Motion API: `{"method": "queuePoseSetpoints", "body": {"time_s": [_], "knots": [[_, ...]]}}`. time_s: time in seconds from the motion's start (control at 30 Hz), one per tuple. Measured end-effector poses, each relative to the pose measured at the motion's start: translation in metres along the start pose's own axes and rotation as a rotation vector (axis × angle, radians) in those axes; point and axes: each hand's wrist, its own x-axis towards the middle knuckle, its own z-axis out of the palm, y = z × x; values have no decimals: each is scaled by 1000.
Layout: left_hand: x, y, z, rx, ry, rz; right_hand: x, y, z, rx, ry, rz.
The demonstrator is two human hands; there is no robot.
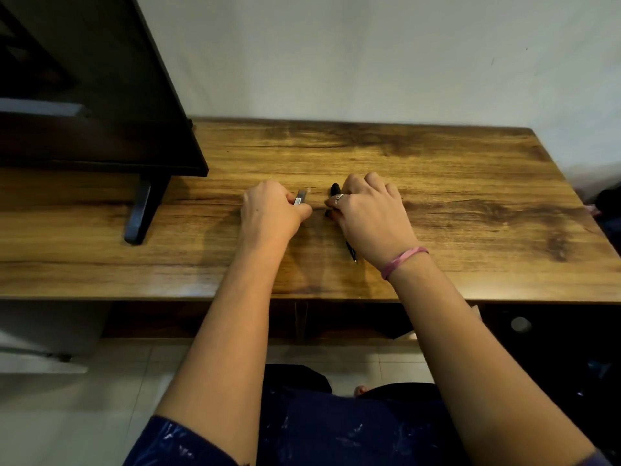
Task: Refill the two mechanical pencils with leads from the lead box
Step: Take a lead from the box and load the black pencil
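Observation:
My left hand (270, 210) rests on the wooden desk (470, 203) with its fingers closed on a small grey lead box (300, 197), whose end sticks out past the thumb. My right hand (369, 213), with a ring and a pink wristband, covers a black mechanical pencil (334, 189). The pencil's dark end pokes out above the fingers. A dark pencil tip (351, 253) shows on the desk below the right palm. Whether that tip belongs to the same pencil or a second one is hidden by the hand.
A black monitor (100, 95) on a stand (141, 213) fills the left rear of the desk. A pale wall (369, 55) runs behind. The desk's front edge (168, 295) lies near me, with a tiled floor (84, 415) below.

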Motion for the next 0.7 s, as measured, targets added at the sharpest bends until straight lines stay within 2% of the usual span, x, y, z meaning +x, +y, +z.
{"method": "queuePoseSetpoints", "body": {"time_s": [0.17,0.47,0.53,0.6,0.7], "knots": [[0,-2,-5,-55,59,54,0,-6,-1,-15,-35,4],[1,3,-8,-127,125,225,1,-14,-6,81,-108,-141],[-1,4,-9,-122,128,276,3,-7,-10,232,-63,-79],[-3,6,-11,-123,124,324,5,2,-17,482,31,75],[-6,9,-13,-142,133,412,5,15,-28,1124,92,353]]}}
